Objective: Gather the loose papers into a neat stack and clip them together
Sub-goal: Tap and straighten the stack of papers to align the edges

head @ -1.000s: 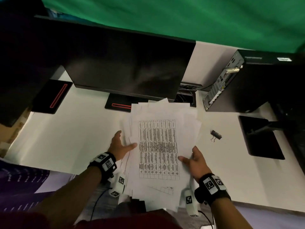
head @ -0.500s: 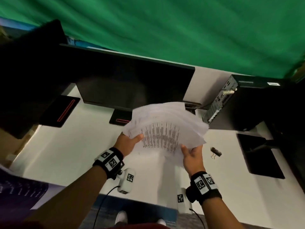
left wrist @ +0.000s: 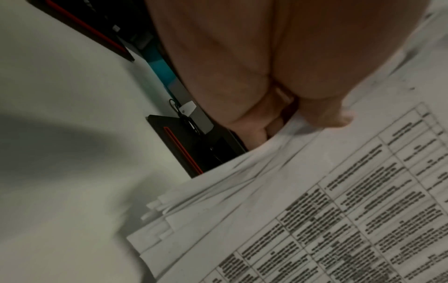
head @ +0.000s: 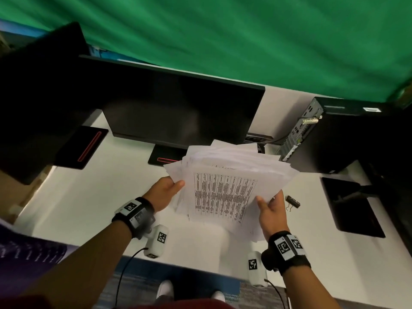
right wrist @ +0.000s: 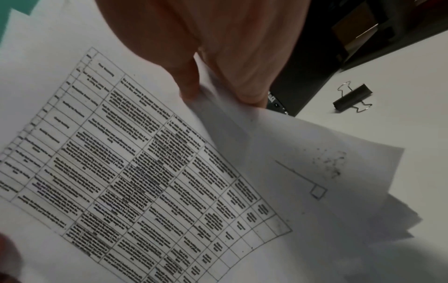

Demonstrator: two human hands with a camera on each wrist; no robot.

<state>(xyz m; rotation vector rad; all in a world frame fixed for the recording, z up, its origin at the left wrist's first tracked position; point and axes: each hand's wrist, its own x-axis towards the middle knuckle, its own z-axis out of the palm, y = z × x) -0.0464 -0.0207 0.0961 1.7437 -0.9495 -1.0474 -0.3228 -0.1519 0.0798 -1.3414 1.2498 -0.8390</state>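
Observation:
An uneven bundle of white papers (head: 225,190), its top sheet printed with a table, is held tilted above the white desk (head: 93,197). My left hand (head: 167,190) grips the bundle's left edge, thumb on top, fingers underneath. My right hand (head: 270,208) holds the lower right edge, thumb on the top sheet and fingers behind. The left wrist view shows the papers (left wrist: 303,210) fanned at their edges under the thumb. In the right wrist view the papers (right wrist: 145,162) curl, with lower sheets sticking out. A black binder clip (head: 292,202) (right wrist: 352,98) lies on the desk right of my right hand.
A dark monitor (head: 178,108) on its stand stands right behind the papers. A second monitor (head: 38,97) is at the left. A black computer tower (head: 334,134) lies at the back right. A black stand base (head: 350,208) sits at the right.
Both hands have lifted the papers off the desk and now hold them tilted in the air. My view has pulled back; the clip has not moved.

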